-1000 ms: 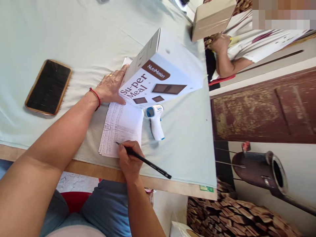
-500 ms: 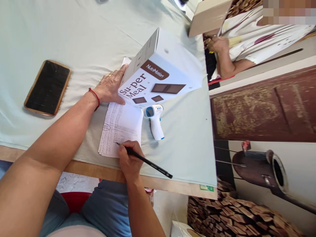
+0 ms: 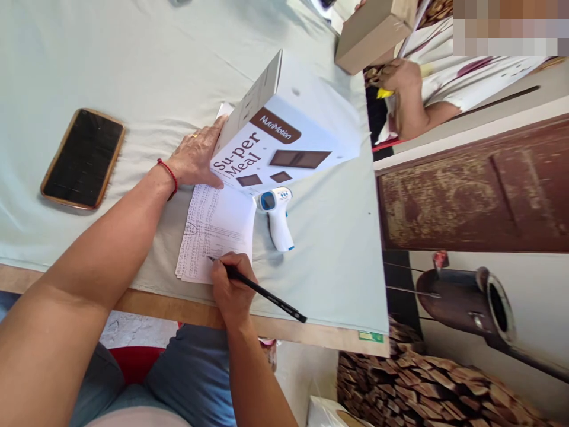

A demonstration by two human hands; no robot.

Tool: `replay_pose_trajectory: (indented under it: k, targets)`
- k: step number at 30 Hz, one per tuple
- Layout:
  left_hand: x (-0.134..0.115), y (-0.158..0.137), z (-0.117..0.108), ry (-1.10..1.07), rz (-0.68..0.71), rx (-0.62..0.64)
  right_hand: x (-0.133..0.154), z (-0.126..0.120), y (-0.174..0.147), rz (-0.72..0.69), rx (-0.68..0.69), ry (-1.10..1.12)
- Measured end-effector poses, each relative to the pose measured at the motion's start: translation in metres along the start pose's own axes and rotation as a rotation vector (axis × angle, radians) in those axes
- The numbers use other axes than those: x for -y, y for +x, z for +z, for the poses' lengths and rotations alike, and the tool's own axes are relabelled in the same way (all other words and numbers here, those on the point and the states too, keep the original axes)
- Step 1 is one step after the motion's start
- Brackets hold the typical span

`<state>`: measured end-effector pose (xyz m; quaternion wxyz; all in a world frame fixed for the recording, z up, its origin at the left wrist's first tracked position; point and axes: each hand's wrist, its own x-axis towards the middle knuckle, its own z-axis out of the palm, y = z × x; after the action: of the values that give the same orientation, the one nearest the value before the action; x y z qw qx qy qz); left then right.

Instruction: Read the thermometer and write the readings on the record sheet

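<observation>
My right hand (image 3: 233,290) grips a black pencil (image 3: 267,295), its tip on a sheet of paper (image 3: 222,222) covered with small handwritten lines, one spot circled. My left hand (image 3: 195,154), with a red bracelet on the wrist, is against the near left end of a white "NutriMotion Su-per Meal" box (image 3: 306,118). Its thumb shows over the paper, while the fingertips are partly hidden by the box. The box stands over the upper part of the paper. Close by, right of the paper, lies a white and blue infrared thermometer (image 3: 278,219).
A phone (image 3: 82,157) in a brown case lies left on the cloth-covered table (image 3: 133,53). Across the table's right edge, another person's hand (image 3: 402,77) is near a cardboard box (image 3: 373,35). A metal stove (image 3: 462,296) and stacked firewood (image 3: 422,385) stand beyond.
The cardboard box near the other person has tilted and shifted, and that person's hand has moved slightly. My hands stay in nearly the same place, the pencil tip still on the paper.
</observation>
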<state>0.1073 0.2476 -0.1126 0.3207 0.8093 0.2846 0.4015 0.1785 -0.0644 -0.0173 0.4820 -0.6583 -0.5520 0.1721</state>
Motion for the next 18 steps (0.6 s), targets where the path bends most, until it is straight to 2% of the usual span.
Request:
replay_pose_trajectory:
  k: [3, 8, 13, 15, 18]
  targets:
    - [-0.008, -0.002, -0.006, 0.017, -0.013, -0.012, -0.001, 0.000, -0.001, 0.007, 0.008, 0.017]
    - [-0.030, -0.009, -0.023, 0.062, -0.001, 0.012, -0.003, 0.000, -0.002, 0.029, -0.065, 0.010]
    - [-0.044, -0.013, -0.031, 0.080, -0.006, 0.038, -0.004, 0.001, -0.003, 0.005, -0.016, -0.052]
    - [-0.047, -0.014, -0.033, 0.095, -0.004, 0.070, -0.002, 0.001, -0.006, -0.032, -0.061, -0.076]
    - [-0.052, -0.013, -0.036, 0.099, 0.007, 0.114, 0.003, -0.002, -0.007, -0.131, -0.202, -0.137]
